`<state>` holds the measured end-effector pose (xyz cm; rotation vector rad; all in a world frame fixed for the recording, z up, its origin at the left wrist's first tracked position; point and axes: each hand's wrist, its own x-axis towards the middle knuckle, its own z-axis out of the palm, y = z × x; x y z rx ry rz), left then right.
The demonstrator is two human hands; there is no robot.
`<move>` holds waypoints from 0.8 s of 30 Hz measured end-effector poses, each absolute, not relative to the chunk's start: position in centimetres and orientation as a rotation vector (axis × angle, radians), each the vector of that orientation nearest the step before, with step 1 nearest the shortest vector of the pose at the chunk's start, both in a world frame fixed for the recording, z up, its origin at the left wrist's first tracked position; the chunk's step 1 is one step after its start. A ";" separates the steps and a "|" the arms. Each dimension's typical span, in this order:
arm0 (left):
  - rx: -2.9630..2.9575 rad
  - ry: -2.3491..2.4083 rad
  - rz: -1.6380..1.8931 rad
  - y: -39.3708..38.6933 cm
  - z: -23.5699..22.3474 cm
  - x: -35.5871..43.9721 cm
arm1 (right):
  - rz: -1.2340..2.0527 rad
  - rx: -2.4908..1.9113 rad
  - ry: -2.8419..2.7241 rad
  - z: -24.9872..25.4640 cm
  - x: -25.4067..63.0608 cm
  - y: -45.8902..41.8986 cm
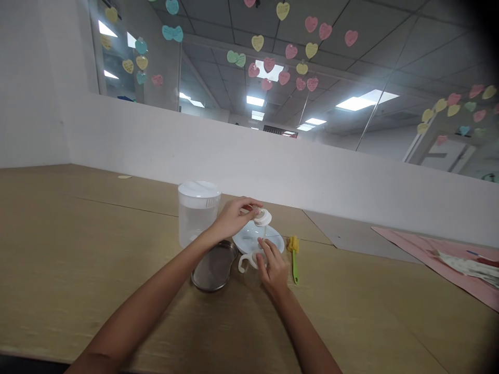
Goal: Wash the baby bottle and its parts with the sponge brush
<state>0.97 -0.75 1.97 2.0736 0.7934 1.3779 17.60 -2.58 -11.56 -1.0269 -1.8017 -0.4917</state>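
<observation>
My left hand pinches a white bottle cap with a ring-shaped rim, and a thin clear tube hangs under it. Below it, my right hand is closed around a clear baby bottle with white handles; one curved handle shows on the left, and the fingers hide much of the rest. Cap and bottle are apart. A pale blue-white plate lies behind the bottle. To the left is a kidney-shaped metal tray, partly under my left forearm. A yellow sponge brush with a green handle lies to the right.
A clear tub with a white lid stands behind the tray. On the far right, a pink cloth bears white gloves and other items. A white wall and window rise behind the wooden table. A small pale disc lies far left.
</observation>
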 end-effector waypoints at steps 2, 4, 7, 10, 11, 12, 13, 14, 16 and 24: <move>2.083 0.773 1.362 -0.9 2.0 1.0 | -0.540 -0.992 -1.792 -11.5 17.7 -2.5; 2.085 0.754 1.345 -1.0 2.0 1.1 | -0.556 -0.965 -1.774 -11.5 17.9 -2.3; 2.073 0.754 1.363 -0.7 1.9 1.0 | -0.526 -0.992 -1.709 -11.4 18.2 -2.1; 2.046 0.783 1.428 -0.2 1.6 1.1 | -0.480 -1.043 -1.630 -11.1 18.4 -2.0; 2.036 0.796 1.444 0.0 1.5 1.2 | -0.468 -1.052 -1.606 -11.0 18.4 -2.0; 2.028 0.811 1.457 0.2 1.4 1.2 | -0.458 -1.058 -1.586 -10.9 18.4 -2.0; 2.022 0.824 1.466 0.4 1.2 1.3 | -0.448 -1.064 -1.573 -10.9 18.4 -2.0; 2.015 0.833 1.477 0.6 1.1 1.4 | -0.434 -1.074 -1.562 -10.8 18.4 -2.0; 1.977 0.825 1.537 1.0 1.0 1.3 | -0.397 -1.109 -1.533 -10.9 18.6 -1.8; 1.797 0.812 1.722 2.1 1.6 -0.6 | -0.212 -1.266 -1.390 -12.3 21.1 0.0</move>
